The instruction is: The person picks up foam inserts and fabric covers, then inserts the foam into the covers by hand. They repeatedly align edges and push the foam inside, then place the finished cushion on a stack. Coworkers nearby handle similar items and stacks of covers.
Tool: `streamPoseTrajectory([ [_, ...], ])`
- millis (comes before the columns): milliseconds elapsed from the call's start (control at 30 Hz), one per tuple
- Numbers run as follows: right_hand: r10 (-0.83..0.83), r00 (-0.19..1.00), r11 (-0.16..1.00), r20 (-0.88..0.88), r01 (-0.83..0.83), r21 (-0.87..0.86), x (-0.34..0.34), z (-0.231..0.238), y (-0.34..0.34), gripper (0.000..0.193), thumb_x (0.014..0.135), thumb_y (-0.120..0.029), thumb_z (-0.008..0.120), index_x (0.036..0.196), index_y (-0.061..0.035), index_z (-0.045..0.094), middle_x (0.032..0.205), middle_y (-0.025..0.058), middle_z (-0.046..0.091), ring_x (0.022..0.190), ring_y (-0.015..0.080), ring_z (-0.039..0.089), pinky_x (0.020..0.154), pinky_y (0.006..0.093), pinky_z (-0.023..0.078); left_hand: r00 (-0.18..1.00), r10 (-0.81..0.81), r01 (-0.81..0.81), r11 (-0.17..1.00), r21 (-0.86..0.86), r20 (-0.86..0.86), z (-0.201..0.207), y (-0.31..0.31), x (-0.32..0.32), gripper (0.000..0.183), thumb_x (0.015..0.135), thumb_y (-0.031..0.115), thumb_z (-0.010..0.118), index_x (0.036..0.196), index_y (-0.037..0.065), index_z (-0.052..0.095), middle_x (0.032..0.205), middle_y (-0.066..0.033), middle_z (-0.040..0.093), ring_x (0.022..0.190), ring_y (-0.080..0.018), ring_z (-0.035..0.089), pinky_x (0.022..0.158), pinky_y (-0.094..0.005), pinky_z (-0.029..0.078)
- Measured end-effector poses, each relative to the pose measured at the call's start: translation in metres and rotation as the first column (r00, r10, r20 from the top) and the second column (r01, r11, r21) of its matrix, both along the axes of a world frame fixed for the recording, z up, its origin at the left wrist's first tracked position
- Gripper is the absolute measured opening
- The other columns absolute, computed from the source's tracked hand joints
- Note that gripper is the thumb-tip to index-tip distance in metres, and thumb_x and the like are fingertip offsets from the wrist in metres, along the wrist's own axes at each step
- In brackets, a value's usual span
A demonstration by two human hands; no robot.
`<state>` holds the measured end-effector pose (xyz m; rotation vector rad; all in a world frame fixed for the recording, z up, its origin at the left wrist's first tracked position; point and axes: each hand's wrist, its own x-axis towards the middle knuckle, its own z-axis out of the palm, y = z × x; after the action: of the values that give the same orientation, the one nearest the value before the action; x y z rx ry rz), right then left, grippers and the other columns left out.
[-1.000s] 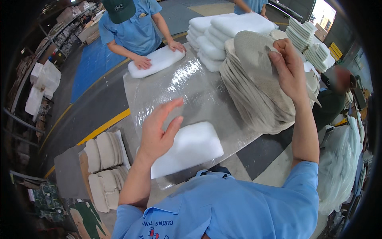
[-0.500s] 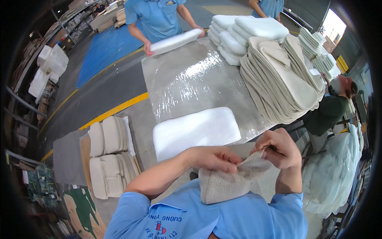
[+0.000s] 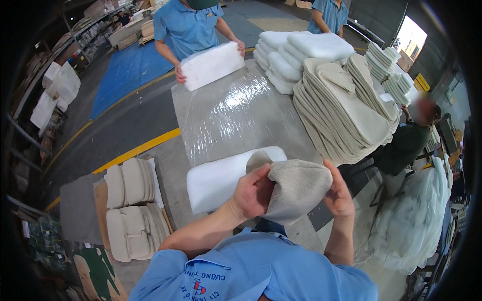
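A grey-beige fabric cushion cover [image 3: 298, 193] is held up in front of my chest, its cloth bulging and partly folded over. My left hand [image 3: 253, 193] grips its left side, thumb up and palm partly showing. My right hand [image 3: 340, 193] holds the right edge, with some of its fingers behind the cloth. Just beyond my left hand, a white wadding pad [image 3: 213, 183] lies on the near part of the table [image 3: 246, 118], which is covered in clear plastic. The cover and my left hand hide part of the pad.
Stacked beige covers [image 3: 341, 113] and white pads [image 3: 301, 47] stand on the table's right side. Filled beige cushions [image 3: 131, 185] lie at left. Across the table, a person in blue holds a white pad [image 3: 213, 65]. Clear plastic sheeting [image 3: 414, 220] hangs at right.
The cover has been raised away from my chest toward the table and turned, and my hands have moved apart onto its sides. The person opposite has tilted their pad up.
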<state>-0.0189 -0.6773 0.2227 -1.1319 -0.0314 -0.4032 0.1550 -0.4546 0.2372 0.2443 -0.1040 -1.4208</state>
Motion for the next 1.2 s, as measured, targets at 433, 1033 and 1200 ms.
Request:
streamPoseTrajectory([
  [433, -0.446, 0.894, 0.472, 0.05, 0.282, -0.835, 0.096, 0.104, -0.076, 0.018, 0.097, -0.014, 0.076, 0.104, 0.0018, 0.072, 0.081, -0.0001, 0.068, 0.075, 0.0086, 0.059, 0.068, 0.0268, 0.048, 0.881, 0.339, -0.411, 0.893, 0.18, 0.332, -0.009, -0.048, 0.053, 0.039, 0.111, 0.027, 0.054, 0.137, -0.001, 0.062, 0.125, -0.0063, 0.072, 0.111, -0.0171, 0.07, 0.098, -0.0342, 0.054],
  [1033, -0.202, 0.978, 0.501, -0.056, 0.054, -0.864, 0.311, -0.011, -0.096, 0.043, 0.098, -0.015, 0.074, 0.136, 0.0012, 0.062, 0.119, 0.0104, 0.067, 0.111, 0.0178, 0.061, 0.096, 0.0333, 0.049, 0.797, 0.601, -0.604, 0.79, 0.102, 0.062, -0.063, -0.036, 0.105, 0.022, 0.108, 0.015, 0.054, 0.127, 0.007, 0.06, 0.131, -0.0124, 0.069, 0.124, -0.0284, 0.065, 0.109, -0.0461, 0.05],
  [1200, -0.152, 0.985, 0.491, -0.083, 0.002, -0.871, 0.22, -0.02, -0.053, 0.088, 0.079, -0.013, 0.088, 0.155, -0.0067, 0.045, 0.142, 0.0209, 0.056, 0.135, 0.0394, 0.052, 0.109, 0.0486, 0.046, 0.628, 0.777, -0.752, 0.62, 0.224, -0.044, -0.048, -0.079, 0.135, 0.028, 0.106, 0.01, 0.051, 0.132, 0.0, 0.052, 0.14, -0.0178, 0.06, 0.135, -0.0361, 0.055, 0.118, -0.0525, 0.045],
])
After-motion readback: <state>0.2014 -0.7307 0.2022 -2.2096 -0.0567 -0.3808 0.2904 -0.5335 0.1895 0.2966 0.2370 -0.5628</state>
